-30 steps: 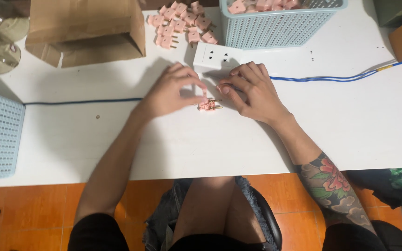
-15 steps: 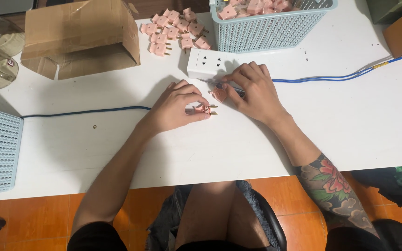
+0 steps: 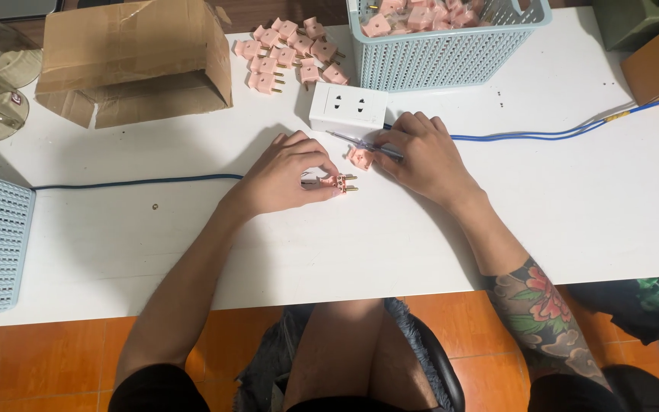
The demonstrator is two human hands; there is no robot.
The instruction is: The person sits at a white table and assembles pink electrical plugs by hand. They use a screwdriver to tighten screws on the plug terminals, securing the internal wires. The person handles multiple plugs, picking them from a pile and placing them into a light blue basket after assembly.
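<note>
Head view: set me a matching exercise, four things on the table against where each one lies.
Things:
1. pink plug with brass pins
2. cardboard box
3. white socket block
4. screwdriver

Places:
A. lying on its side at the far left of the table
B. under the right hand, tip pointing left
C. at the fingers of the left hand
D. just in front of the blue basket

Pairs: 1-C, 2-A, 3-D, 4-B
</note>
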